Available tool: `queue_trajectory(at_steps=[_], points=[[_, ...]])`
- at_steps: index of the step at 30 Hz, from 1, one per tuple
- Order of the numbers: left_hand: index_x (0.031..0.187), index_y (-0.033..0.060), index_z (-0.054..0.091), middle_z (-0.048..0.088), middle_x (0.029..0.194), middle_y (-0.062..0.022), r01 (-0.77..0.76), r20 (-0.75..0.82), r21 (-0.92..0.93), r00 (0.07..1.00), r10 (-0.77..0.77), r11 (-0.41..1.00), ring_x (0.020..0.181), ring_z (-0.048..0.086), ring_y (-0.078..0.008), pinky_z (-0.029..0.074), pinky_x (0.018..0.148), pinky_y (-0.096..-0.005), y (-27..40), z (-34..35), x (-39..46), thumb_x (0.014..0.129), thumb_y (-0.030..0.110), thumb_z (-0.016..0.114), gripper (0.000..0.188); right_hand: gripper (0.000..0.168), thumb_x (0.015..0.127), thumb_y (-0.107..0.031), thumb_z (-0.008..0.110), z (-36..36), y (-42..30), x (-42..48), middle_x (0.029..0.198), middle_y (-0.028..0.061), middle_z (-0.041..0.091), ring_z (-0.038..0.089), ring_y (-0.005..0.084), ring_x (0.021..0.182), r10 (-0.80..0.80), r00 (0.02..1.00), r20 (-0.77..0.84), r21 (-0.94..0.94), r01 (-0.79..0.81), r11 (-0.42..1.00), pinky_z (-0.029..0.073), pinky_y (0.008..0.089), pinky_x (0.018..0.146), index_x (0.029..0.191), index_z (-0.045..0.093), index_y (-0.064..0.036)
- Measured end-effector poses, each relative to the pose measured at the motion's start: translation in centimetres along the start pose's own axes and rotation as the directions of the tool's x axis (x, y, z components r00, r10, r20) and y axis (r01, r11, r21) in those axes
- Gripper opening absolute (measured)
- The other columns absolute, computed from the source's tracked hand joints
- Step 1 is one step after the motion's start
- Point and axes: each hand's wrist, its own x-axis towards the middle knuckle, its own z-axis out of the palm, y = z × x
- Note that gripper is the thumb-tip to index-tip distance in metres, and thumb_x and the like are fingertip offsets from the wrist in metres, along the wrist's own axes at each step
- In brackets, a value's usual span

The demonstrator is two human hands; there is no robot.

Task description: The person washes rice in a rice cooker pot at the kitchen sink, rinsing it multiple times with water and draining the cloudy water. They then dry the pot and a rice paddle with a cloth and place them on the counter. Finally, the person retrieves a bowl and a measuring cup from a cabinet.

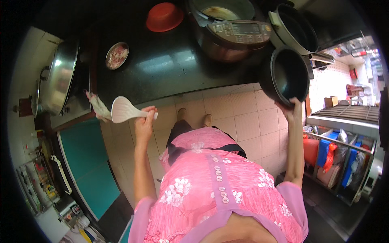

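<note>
In my left hand point(145, 121) is a white rice paddle point(124, 110), gripped by the end of its handle, blade pointing left. My right hand point(290, 111) holds a dark rice cooker inner pot point(288, 76) by its lower rim; the pot is tilted, and I see nothing inside it. Behind that pot, a rice cooker point(234, 39) stands on the dark counter, with its control panel facing me. A pale pot with a dark interior point(293, 29) stands to the cooker's right. A small metal bowl of what looks like raw meat point(117, 56) sits on the counter's left part.
A red plastic bowl point(164, 17) is at the counter's back. A large metal wok or lid point(60, 77) stands on the stove at left. A cloth point(98, 104) hangs at the counter corner. A rack with plastic bags point(337, 158) stands at right, below a barred window ledge point(349, 112).
</note>
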Motion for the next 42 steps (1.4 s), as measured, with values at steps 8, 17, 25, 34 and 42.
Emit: queue_trajectory(at_steps=[8, 17, 25, 34, 42], points=[[0.105, 0.0019, 0.057, 0.063, 0.088, -0.0038, -0.025, -0.156, -0.096, 0.988, 0.009, 0.995, 0.074, 0.052, -0.0057, 0.04, 0.065, -0.0193, 1.2, -1.3, 4.9, 0.09, 0.021, 0.051, 0.025, 0.042, 0.065, 0.0, 0.048, 1.1, 3.3, -9.8, 0.103, 0.015, 0.058, 0.058, 0.03, 0.097, 0.24, 0.968, -0.067, -0.028, -0.242, 0.97, 0.051, 0.0454, 0.081, 0.107, 0.05, 0.004], [0.112, 0.0041, 0.058, 0.059, 0.08, -0.0024, -0.12, -0.703, -0.091, 0.71, 0.021, 0.989, 0.068, 0.051, -0.0071, 0.042, 0.063, -0.0202, -0.3, -11.2, 6.8, 0.085, 0.006, 0.047, 0.029, 0.013, 0.065, 0.004, 0.048, 6.8, 8.5, -10.6, 0.069, 0.0046, 0.055, 0.059, 0.019, 0.071, 0.339, 0.939, -0.06, -0.147, -0.344, 0.927, 0.052, 0.0345, 0.074, 0.06, 0.05, -0.007], [0.12, -0.0017, 0.049, 0.056, 0.113, -0.0144, 0.24, -0.63, 0.741, 0.572, 0.526, 0.627, 0.105, 0.05, -0.0305, 0.035, 0.091, -0.0362, -12.0, -20.7, 13.2, 0.08, 0.013, 0.053, 0.042, 0.012, 0.066, 0.001, 0.052, 7.4, 9.4, -8.9, 0.064, 0.0021, 0.055, 0.057, 0.0161, 0.054, 0.376, 0.924, -0.061, -0.325, -0.375, 0.868, 0.047, 0.0252, 0.043, 0.061, 0.051, -0.01], [0.097, -0.0023, 0.058, 0.054, 0.1, -0.016, 0.037, -0.419, 0.692, 0.834, 0.36, 0.721, 0.093, 0.051, -0.0344, 0.041, 0.081, -0.0392, -9.2, -11.2, 12.3, 0.079, 0.009, 0.054, 0.022, 0.006, 0.067, -0.001, 0.051, 9.9, 11.2, -11.2, 0.062, 0.0033, 0.055, 0.054, 0.0177, 0.043, 0.182, 0.945, -0.271, -0.211, -0.243, 0.947, 0.041, 0.0257, 0.033, 0.069, 0.052, -0.007], [0.096, 0.001, 0.06, 0.054, 0.098, -0.0152, -0.415, 0.019, 0.672, 0.838, 0.545, 0.614, 0.093, 0.051, -0.0341, 0.042, 0.08, -0.0399, -5.1, -1.0, 20.1, 0.067, -0.004, 0.055, 0.03, 0.019, 0.064, 0.004, 0.049, 10.1, 12.6, -13.6, 0.094, 0.0112, 0.061, 0.061, 0.0253, 0.087, 0.275, 0.92, -0.28, -0.024, -0.293, 0.956, 0.052, 0.0364, 0.077, 0.081, 0.057, 0.0]])
